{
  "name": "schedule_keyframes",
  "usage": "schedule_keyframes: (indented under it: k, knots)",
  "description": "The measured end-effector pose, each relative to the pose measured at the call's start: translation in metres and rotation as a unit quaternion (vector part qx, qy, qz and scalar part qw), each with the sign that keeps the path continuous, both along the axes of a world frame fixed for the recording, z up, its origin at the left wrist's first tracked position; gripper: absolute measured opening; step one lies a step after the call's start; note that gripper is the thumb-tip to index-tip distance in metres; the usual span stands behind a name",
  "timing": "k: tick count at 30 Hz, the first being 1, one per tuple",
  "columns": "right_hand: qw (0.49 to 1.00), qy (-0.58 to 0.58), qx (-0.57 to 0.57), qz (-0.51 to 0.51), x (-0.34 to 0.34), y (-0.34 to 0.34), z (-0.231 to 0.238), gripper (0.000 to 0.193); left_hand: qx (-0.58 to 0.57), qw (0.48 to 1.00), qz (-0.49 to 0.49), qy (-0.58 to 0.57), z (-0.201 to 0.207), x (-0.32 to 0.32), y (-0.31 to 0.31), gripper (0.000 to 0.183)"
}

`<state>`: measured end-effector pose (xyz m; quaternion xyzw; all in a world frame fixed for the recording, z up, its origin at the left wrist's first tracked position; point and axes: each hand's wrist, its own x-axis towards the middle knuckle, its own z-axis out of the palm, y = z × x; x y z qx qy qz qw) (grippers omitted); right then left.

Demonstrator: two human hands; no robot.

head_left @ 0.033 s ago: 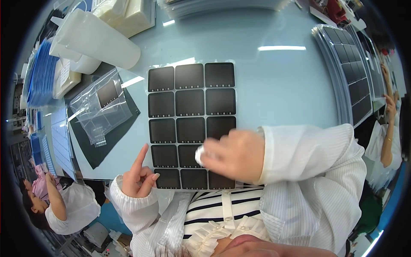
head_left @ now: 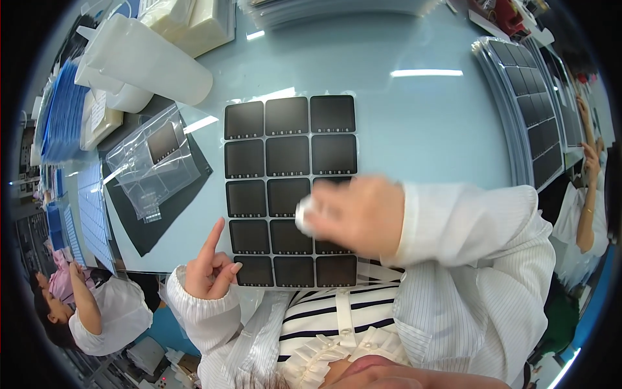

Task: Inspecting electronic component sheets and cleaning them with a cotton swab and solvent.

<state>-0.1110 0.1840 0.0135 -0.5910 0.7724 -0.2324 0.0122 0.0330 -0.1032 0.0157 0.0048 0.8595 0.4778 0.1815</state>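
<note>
A clear sheet with rows of dark rectangular panels (head_left: 287, 155) lies flat on the table in front of me. My right hand (head_left: 359, 217), smeared by motion, is over the sheet's right half, its fingers closed on a small white wipe (head_left: 304, 216). That hand hides some of the right-hand panels. At the sheet's near left corner is my left hand (head_left: 208, 272), index finger stretched out and thumb at the edge; its other fingers curl in and nothing shows in them.
A translucent white plastic jug (head_left: 149, 58) lies tilted at the left. Near it, a clear bag (head_left: 155, 165) sits on a dark sheet (head_left: 139, 227). Stacked panel sheets (head_left: 518, 97) stand at the right, more stacked sheets (head_left: 337, 13) at the back. Other people are at both sides.
My right hand has moved a little away from my body over the sheet, with the white wipe in it. The left hand has stayed in place.
</note>
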Motion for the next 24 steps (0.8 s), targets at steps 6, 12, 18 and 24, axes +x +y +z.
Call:
schedule_keyframes:
  k: [6,12,18,24]
  knots:
    - [0.965,0.036,-0.029,-0.26,-0.058,0.011,-0.007,0.024,-0.003,1.0,0.001,0.007,-0.005,-0.002,0.001,0.071]
    - [0.999,0.013,-0.011,0.04,0.012,-0.016,-0.009,0.016,0.003,1.0,-0.025,-0.017,-0.002,-0.009,0.0,0.07]
    - [0.965,0.099,-0.108,-0.217,-0.095,-0.023,-0.02,0.018,0.017,0.999,-0.03,0.011,-0.01,-0.011,-0.001,0.069]
    - [0.998,0.057,0.007,0.008,-0.031,-0.072,-0.019,0.018,0.016,1.0,-0.004,-0.005,-0.009,-0.016,0.002,0.069]
